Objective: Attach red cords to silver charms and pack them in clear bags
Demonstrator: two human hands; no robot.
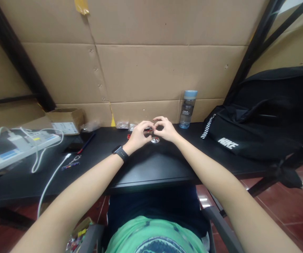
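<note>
My left hand (138,136), with a dark watch (120,153) on its wrist, is closed in a pinch over the black table. My right hand (166,130) meets it, thumb and finger pinched together. A small dark and red piece (148,130) shows between the left fingers, too small to name. What the right fingertips hold is hidden. Just below the fingertips lies a small, round, shiny silver thing (155,140). Red bits (128,136) lie beside my left hand, partly covered by it. Behind that hand are small clear packets (122,125).
A water bottle (188,109) stands behind my right hand, and a black bag (243,130) fills the table's right end. To the left are a power strip (21,149), a white cable (51,175), keys (73,162), a pen (86,143) and a small cardboard box (66,119).
</note>
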